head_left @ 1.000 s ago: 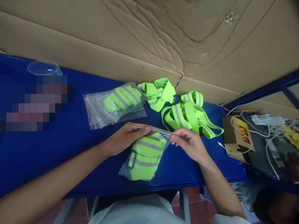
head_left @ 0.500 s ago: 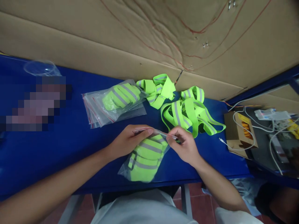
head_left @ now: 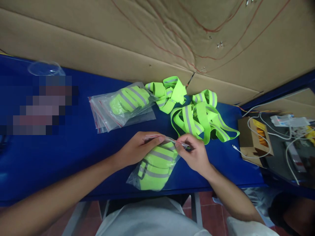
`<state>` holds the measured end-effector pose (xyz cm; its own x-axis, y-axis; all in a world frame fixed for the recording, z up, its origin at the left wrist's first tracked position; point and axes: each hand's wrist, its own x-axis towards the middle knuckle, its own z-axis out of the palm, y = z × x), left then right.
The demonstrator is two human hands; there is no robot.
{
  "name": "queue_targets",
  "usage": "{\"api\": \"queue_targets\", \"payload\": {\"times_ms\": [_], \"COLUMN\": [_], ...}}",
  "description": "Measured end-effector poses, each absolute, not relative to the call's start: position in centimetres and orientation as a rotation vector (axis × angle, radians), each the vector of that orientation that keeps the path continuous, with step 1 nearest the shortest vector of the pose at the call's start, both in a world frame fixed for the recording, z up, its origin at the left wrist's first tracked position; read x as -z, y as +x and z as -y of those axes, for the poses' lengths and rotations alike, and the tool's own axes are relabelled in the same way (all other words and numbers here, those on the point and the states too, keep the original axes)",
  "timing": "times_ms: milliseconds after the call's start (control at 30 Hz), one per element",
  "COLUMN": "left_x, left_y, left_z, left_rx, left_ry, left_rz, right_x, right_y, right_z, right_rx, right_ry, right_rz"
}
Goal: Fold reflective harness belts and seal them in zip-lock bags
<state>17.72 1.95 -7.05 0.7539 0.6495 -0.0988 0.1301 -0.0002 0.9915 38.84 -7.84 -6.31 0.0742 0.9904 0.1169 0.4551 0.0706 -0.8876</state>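
Both hands pinch the red-edged top of a clear zip bag (head_left: 135,179) near the table's front edge. Inside it lies a folded neon-yellow reflective strap (head_left: 157,177) with grey stripes and a dark buckle. My left hand (head_left: 137,147) is closed on the left part of the bag's top, thumb over it. My right hand (head_left: 194,150) grips the right end between thumb and fingers. Beyond them, a filled bag (head_left: 130,100) rests on several flat zip bags (head_left: 98,114). Loose reflective straps (head_left: 172,91) lie in a heap behind, with more tangled straps (head_left: 201,121) to the right.
The blue table (head_left: 81,157) runs up to a cardboard-covered wall (head_left: 98,52). A small open cardboard box (head_left: 253,137), white cables (head_left: 290,157) and other clutter are at the right. A clear round container (head_left: 45,68) stands at the far left beside a blurred-out patch. Part of another person shows at lower right.
The view has shifted slightly. Both hands keep their pinch on the bag's top, and the bag looks almost unmoved.
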Motion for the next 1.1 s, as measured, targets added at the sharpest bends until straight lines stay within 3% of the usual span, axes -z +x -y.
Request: {"api": "queue_targets", "payload": {"times_ms": [333,700,933,1100], "left_x": [7.0,7.0,5.1,3.8], "left_y": [18.0,17.8,16.2,14.7], "left_z": [-1.0,-1.0,-3.4,-3.4], "left_rx": [-0.403,-0.594,-0.418,-0.638], "left_ry": [1.512,1.651,1.662,1.782], "left_rz": [-0.623,-0.732,-0.491,-0.67], "right_x": [6.1,6.4,5.6,5.1], "right_y": [38.4,38.4,39.3,40.2], "right_z": [8.1,8.4,7.5,7.1], "right_rx": [-0.889,-0.97,-0.981,-1.124], "right_ry": [-1.486,-1.488,-1.414,-1.335], "right_rz": [1.523,1.544,1.283,1.22]}}
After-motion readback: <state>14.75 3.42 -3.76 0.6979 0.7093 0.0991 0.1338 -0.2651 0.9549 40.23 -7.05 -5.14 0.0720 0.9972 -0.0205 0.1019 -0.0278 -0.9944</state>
